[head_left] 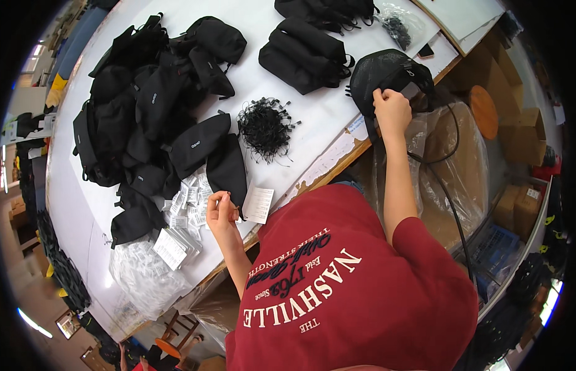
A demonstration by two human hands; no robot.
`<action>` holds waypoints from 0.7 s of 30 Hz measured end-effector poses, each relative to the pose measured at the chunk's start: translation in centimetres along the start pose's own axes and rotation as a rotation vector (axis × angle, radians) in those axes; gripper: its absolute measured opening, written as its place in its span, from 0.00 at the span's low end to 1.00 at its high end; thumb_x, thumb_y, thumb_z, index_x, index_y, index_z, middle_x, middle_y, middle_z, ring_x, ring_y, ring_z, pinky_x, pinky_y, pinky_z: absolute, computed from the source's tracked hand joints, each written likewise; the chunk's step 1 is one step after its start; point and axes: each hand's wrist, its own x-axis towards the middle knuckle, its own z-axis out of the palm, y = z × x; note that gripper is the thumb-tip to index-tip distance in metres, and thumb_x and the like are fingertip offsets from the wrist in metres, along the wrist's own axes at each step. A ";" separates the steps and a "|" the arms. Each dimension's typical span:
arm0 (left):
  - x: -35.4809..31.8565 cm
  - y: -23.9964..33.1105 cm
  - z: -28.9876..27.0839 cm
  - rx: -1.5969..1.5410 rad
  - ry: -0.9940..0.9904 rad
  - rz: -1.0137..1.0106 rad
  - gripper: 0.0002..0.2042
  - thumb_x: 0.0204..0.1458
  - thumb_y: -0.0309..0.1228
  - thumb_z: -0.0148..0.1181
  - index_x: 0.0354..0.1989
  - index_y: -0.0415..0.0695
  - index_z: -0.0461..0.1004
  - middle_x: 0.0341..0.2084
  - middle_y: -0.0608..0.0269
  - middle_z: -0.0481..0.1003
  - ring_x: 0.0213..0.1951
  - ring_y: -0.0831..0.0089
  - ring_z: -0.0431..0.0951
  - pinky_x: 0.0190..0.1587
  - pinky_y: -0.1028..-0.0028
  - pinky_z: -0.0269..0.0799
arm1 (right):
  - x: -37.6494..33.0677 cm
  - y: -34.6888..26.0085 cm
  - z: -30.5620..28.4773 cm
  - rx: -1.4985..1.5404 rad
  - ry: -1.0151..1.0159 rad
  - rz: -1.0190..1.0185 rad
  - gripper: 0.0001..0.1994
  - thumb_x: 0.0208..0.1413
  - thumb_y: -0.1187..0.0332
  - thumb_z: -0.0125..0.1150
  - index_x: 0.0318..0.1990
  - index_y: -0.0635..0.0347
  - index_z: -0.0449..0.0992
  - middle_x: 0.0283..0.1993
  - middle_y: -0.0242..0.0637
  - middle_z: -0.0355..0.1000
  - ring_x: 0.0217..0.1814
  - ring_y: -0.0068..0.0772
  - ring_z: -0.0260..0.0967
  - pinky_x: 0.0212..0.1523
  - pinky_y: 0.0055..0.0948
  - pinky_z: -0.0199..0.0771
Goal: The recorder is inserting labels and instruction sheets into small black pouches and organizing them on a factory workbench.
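Note:
My left hand point(223, 213) is closed in a pinch above the table's near edge. A thin dark strip shows at its fingertips, and a white printed paper tag point(259, 204) lies right beside it. Just beyond, a flat black pouch point(227, 170) rests partly under another black pouch point(202, 144). My right hand point(392, 112) reaches far to the right, its fingers bent against a rounded black mesh bag point(378, 77) at the table's edge. What those fingers grip is hidden. Between the hands lies a tangled heap of black tag cords point(264, 128).
A large pile of black bags point(139, 105) covers the table's left. White tags point(189, 201) and a clear plastic bag point(146, 275) lie nearer. More black bags point(305, 55) lie at the back. A black cable point(446, 191) hangs at right, near plastic-lined cardboard point(452, 151) and a round stool point(483, 111).

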 end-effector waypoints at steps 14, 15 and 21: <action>0.9 0.1 0.0 0.014 -0.057 0.009 0.04 0.55 0.28 0.55 0.35 0.42 0.70 0.13 0.76 0.55 0.17 0.86 0.51 0.20 0.82 0.48 | -1.5 -4.6 -4.7 -0.033 -0.370 -0.200 0.16 0.51 0.54 0.57 0.29 0.58 0.78 0.23 0.39 0.74 0.30 0.42 0.73 0.32 0.34 0.71; 0.9 0.1 -0.3 0.018 -0.058 0.024 0.04 0.55 0.28 0.54 0.35 0.42 0.70 0.13 0.76 0.55 0.16 0.86 0.51 0.20 0.82 0.48 | -1.6 -5.3 -4.6 0.015 -0.383 -0.249 0.15 0.51 0.55 0.57 0.29 0.59 0.78 0.23 0.40 0.74 0.29 0.42 0.73 0.31 0.33 0.70; 0.2 0.1 -0.1 0.015 -0.056 0.047 0.03 0.54 0.27 0.55 0.33 0.40 0.71 0.12 0.76 0.60 0.15 0.88 0.54 0.19 0.84 0.46 | -5.0 -8.3 -0.6 0.081 -0.691 -0.523 0.11 0.51 0.60 0.59 0.30 0.59 0.76 0.20 0.38 0.72 0.23 0.38 0.70 0.27 0.32 0.67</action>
